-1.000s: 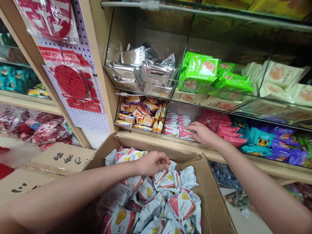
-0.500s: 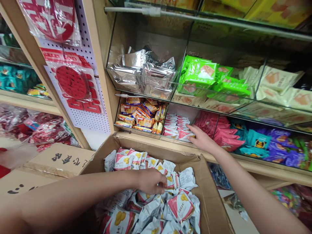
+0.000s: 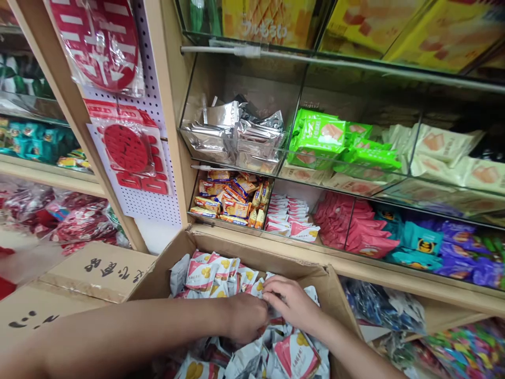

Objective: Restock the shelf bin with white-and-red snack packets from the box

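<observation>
A brown cardboard box point(image 3: 302, 261) holds many small white-and-pink snack packets point(image 3: 298, 355) with yellow round biscuits printed on them. My left hand point(image 3: 248, 316) is down among the packets, its fingers curled; whatever it grips is hidden. Just to its right, my right hand point(image 3: 292, 302) reaches over the packets, with its fingertips against or very close to the left hand. The right hand's fingers are bent and apart, with no packet visible in them. Behind the box, a shelf compartment holds matching white-and-pink packets point(image 3: 303, 231) stacked in rows.
Orange snack packets point(image 3: 235, 205) fill the compartment to the left, and pink packets point(image 3: 369, 234) the one to the right. Above them are silver packets point(image 3: 260, 139) and green packets point(image 3: 319, 134) behind clear dividers. A closed carton point(image 3: 98, 268) with black writing stands left of the box.
My right hand has left the shelf's white-and-pink packets and come down into the box beside my left hand. The left hand has shifted slightly downward. The view has tilted up a little.
</observation>
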A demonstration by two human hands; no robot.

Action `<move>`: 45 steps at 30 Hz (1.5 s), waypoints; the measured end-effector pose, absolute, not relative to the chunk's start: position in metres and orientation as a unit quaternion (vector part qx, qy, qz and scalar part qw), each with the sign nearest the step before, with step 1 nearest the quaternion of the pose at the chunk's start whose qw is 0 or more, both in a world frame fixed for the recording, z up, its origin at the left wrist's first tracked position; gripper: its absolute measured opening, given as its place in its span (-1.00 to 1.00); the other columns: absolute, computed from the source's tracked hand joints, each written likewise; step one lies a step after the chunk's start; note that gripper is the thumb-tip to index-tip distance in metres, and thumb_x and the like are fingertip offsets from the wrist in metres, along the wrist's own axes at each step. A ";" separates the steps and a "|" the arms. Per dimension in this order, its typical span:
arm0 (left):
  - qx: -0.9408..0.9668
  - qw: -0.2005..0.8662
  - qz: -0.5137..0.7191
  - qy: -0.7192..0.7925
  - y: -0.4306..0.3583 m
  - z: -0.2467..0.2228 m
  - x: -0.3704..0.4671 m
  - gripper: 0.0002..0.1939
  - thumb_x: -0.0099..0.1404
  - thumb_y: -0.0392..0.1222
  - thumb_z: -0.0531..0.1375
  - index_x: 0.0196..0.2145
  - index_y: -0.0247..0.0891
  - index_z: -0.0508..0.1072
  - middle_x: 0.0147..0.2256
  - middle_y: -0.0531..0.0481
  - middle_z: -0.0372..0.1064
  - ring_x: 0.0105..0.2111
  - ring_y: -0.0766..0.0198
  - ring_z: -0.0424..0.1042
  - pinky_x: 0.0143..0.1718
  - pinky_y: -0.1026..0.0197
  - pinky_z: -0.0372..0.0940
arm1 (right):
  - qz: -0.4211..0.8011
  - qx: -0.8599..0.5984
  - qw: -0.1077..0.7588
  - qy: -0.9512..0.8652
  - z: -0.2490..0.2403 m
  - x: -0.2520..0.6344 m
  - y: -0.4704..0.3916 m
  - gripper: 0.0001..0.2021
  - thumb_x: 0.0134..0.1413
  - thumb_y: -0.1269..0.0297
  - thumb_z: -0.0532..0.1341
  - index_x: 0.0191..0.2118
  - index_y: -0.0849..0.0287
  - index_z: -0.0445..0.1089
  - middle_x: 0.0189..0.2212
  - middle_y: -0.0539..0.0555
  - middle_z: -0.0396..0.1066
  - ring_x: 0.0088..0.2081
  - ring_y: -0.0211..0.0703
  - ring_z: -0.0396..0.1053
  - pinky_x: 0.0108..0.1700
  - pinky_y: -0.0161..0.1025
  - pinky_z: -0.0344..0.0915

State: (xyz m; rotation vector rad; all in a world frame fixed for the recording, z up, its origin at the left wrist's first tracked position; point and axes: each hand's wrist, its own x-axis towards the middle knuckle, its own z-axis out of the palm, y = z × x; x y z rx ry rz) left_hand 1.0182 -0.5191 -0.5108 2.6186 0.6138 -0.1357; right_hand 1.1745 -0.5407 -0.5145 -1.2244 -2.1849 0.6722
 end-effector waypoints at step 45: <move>0.690 0.629 0.141 0.329 -0.491 -0.488 1.024 -0.53 -0.13 -0.04 0.28 -0.34 -0.26 0.15 -0.47 0.08 0.35 -0.59 0.33 0.35 -0.55 0.26 0.23 | 0.438 -0.478 0.488 -0.585 -0.507 1.194 -0.543 -0.72 -0.11 0.18 0.22 -0.24 0.15 0.25 -0.38 0.02 0.37 -0.36 -0.21 0.32 -0.33 -0.27 0.27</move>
